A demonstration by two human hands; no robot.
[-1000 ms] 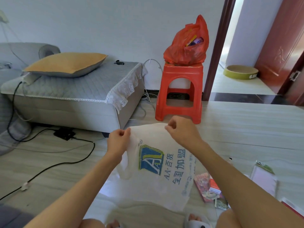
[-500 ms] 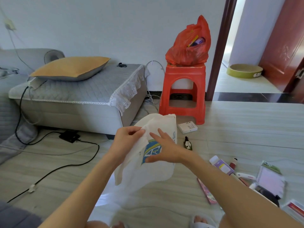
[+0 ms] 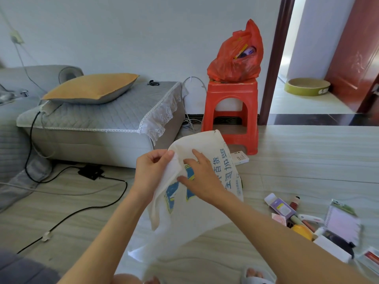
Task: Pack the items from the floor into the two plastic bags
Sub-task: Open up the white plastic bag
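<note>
Indoors, pale wood-grain floor (image 3: 307,156). Left hand (image 3: 152,171) pinching white printed plastic bag (image 3: 184,212) centre; right hand (image 3: 202,177) flat on it. Loose items (image 3: 307,220) near right; red plastic bag (image 3: 235,56) on red stool (image 3: 231,111) far.

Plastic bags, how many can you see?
2. The white bag is held up by both hands; the red bag sits on the red stool by the wall. More may be out of view.

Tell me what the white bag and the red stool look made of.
White bag: thin matte film, probably plastic; it creases and drapes limply between the hands, printed blue. Red stool: moulded plastic by the look; glossy, one-piece legs with rounded edges.
</note>
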